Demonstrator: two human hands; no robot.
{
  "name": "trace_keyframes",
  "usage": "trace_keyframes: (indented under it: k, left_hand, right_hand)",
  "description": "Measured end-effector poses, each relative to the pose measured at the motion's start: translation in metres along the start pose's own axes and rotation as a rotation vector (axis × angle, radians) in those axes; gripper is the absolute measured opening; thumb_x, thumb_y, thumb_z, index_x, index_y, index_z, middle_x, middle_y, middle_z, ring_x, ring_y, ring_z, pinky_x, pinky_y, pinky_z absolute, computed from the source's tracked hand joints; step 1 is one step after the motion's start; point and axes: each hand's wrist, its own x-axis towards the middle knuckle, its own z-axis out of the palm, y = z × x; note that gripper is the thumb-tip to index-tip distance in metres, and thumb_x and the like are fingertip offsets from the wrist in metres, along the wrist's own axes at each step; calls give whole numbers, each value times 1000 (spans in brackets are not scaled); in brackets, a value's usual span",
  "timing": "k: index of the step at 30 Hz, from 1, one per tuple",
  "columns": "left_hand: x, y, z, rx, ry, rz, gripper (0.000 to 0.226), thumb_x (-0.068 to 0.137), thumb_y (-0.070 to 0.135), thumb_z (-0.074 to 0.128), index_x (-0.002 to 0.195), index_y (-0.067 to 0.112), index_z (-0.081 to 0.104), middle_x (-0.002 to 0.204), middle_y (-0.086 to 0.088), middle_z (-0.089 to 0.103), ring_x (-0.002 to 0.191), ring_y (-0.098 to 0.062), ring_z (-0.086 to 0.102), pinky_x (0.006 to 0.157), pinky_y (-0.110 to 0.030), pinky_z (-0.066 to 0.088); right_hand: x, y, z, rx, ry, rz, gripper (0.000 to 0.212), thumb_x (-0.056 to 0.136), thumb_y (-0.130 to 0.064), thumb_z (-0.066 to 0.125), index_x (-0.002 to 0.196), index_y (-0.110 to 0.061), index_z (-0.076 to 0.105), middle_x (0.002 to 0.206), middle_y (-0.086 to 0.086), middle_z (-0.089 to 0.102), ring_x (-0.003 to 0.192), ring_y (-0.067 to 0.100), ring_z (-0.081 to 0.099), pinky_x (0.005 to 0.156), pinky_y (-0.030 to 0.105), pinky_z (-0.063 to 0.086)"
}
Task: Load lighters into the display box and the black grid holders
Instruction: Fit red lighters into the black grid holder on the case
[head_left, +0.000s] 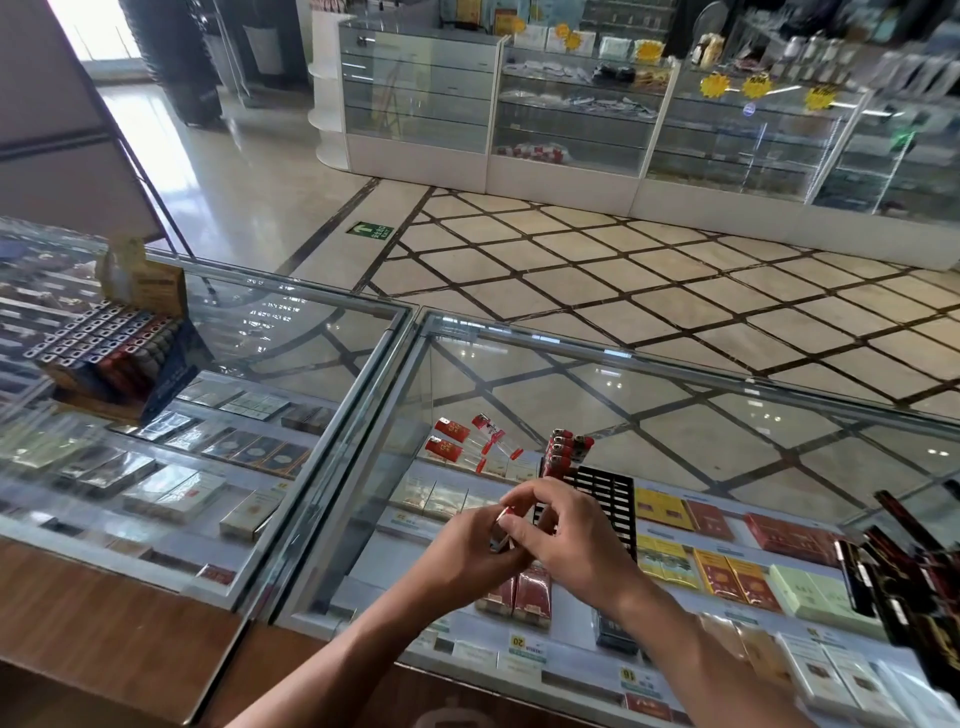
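Both hands meet over the glass counter, just in front of a black grid holder (607, 499). My left hand (470, 545) grips a small lighter (503, 527) with a red end, and my right hand (561, 535) pinches the same lighter from the right. Several red lighters (563, 452) stand upright in the holder's far left corner. Three loose red-and-clear lighters (470, 441) lie on the glass behind the hands. A display box (111, 358) packed with rows of lighters stands on the counter at far left.
The glass counter top (727, 441) covers shelves of cigarette packs. A metal seam (363, 415) joins two counter sections. Dark red-and-black objects (904, 577) stick in at the right edge. Glass showcases line the far side of the tiled floor.
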Motion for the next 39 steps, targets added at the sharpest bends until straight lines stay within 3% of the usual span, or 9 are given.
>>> trace_keyframes:
  k: [2,4,10,15,23,28,33,39]
  left_hand:
    - [0,1,0,-35,-8,-18,16,94,21,73,92,35,66,80,19,73,74,0,69,67,-18,52]
    - [0,-3,-1,-70,1,-72,10,92,24,76,92,25,67,77,11,71,68,-4,67,63,-20,52]
    - [2,-8,-4,-302,92,-222,26,93,22,74,101,-1,64,71,2,59,53,-5,48,48,-17,41]
    - [3,-5,-9,-477,180,-257,25,87,26,77,99,6,67,62,7,61,49,-10,43,42,-23,36]
    - [4,-13,-11,-494,197,-263,16,86,30,78,92,15,75,69,-5,60,52,-14,46,45,-28,37]
    - [3,-12,-13,-491,142,-249,25,89,28,76,97,5,71,67,-2,59,51,-13,44,44,-26,36]
    - [3,-10,-12,-410,76,-235,19,93,22,72,101,4,70,64,9,62,50,-9,45,44,-22,37]
    - [3,-13,-10,-408,112,-241,19,94,23,71,105,7,73,69,6,67,50,-8,46,43,-21,37]
  right_hand:
    - [0,0,-3,41,-10,40,11,94,-32,73,104,-29,72,98,-17,69,89,0,64,75,13,49]
    - [0,2,-8,80,11,82,14,95,-32,72,108,-29,71,101,-14,70,85,2,63,71,16,51]
    - [0,10,-33,236,97,185,11,94,-26,73,105,-26,74,98,-9,73,88,6,68,71,19,54]
    - [-8,16,-31,193,40,211,5,92,-28,76,95,-26,73,92,-15,72,85,6,68,72,18,54]
    - [-14,20,-14,261,-28,257,12,90,-28,78,93,-19,71,85,-2,74,76,12,70,66,23,53]
    - [-14,20,-13,242,-31,248,13,89,-29,80,97,-23,71,89,-3,75,80,11,72,67,24,56]
    - [-15,17,-13,211,-35,230,15,86,-30,82,97,-25,72,89,-7,77,79,10,75,71,30,61]
    - [-15,22,-19,194,10,233,13,86,-30,81,94,-24,72,85,-10,73,76,8,70,67,23,56]
